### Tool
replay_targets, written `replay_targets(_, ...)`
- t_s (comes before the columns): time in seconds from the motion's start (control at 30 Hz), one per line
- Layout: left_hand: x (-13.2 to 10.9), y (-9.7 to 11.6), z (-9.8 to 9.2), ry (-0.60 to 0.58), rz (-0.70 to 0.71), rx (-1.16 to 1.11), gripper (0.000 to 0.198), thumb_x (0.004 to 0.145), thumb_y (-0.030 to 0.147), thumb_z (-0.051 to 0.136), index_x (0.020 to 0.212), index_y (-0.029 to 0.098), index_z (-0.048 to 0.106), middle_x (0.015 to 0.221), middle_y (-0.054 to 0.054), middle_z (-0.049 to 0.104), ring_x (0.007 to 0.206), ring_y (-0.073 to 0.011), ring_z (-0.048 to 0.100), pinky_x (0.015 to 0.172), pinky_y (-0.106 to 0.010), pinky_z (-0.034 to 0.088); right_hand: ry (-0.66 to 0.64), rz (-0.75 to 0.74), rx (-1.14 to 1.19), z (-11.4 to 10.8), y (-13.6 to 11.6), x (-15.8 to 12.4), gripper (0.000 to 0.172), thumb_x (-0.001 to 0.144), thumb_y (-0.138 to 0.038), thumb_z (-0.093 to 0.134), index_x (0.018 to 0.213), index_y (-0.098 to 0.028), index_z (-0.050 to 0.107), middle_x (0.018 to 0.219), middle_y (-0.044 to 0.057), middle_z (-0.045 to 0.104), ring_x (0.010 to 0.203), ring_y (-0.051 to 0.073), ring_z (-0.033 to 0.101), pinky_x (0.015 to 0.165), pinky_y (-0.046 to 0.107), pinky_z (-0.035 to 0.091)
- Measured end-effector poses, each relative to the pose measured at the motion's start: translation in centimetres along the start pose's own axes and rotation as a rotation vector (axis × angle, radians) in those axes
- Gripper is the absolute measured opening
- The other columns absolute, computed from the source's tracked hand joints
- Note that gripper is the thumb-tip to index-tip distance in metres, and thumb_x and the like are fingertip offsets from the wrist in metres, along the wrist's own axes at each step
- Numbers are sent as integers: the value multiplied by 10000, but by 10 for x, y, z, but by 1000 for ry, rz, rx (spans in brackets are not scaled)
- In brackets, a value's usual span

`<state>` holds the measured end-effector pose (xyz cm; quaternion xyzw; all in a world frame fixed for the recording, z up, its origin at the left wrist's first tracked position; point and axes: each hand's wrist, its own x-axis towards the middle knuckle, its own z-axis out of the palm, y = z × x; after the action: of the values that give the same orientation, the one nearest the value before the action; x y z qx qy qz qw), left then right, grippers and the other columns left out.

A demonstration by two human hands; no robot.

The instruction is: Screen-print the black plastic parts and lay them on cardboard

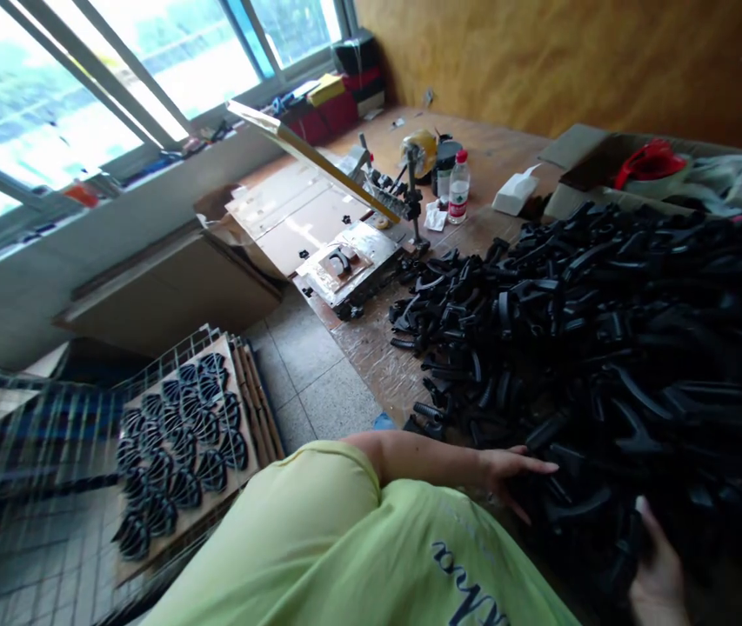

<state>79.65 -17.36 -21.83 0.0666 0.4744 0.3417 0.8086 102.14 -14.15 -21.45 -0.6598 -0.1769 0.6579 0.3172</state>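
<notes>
Snagging likely: curved black plastic parts (598,348) lie tangled on the workbench (380,369), so pulling one could drag neighbours. Left hand (510,472): fingers spread beside the nearest ones; right hand (661,565): thumb against one, grip unclear.

Black plastic pieces (611,296) lie across the bench (400,378) in front of me in a broad, tangled heap, some curved like handles, others forked, at least one ribbed. They overlap at all angles, smooth edges catching pale light. One elongated black piece (627,548) sits in the right hand (661,565), at the heap's near side, its finer shape lost in shadow.
</notes>
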Motion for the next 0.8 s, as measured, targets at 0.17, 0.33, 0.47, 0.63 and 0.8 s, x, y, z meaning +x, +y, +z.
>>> replay_targets(0.17,-14,18,-9,-78,-139,-75,910,456,492,906,1264,279,546,1362,-124,544,1133,-364,597,797,-654,554,-46,39,177,44,2,-15,677,673,-507,772,1268,-201,669,1166,80,736,1144,328,660,1016,540,527)
replay_targets(0.33,-32,34,-17,31,-55,-11,709,628,494,792,1264,294,552,1344,-108,558,1113,-336,600,755,-557,590,-101,-47,222,83,0,-23,550,647,-468,804,1123,-202,734,1061,51,762,1112,296,674,990,469,548)
replay_targets(0.47,-43,62,-26,127,70,30,526,742,463,705,1224,306,562,1184,-66,627,967,-261,653,676,-454,608,-174,-229,208,128,-22,-24,569,617,-448,824,1135,-233,724,1148,19,735,1173,270,635,1040,442,502)
replay_targets(0.63,-52,132,-24,196,145,-64,458,828,469,656,1201,225,548,887,-24,663,645,-159,666,593,-373,610,-225,-368,211,207,-92,-15,595,574,-458,851,1091,-207,699,1023,1,738,1059,237,663,985,391,511)
replay_targets(0.8,-66,206,-18,218,229,-138,346,946,442,494,1035,132,619,760,-39,655,629,-164,671,620,-349,622,-390,-516,117,277,-157,-7,587,641,-561,805,1034,-147,663,943,23,724,1057,257,657,1000,462,495)
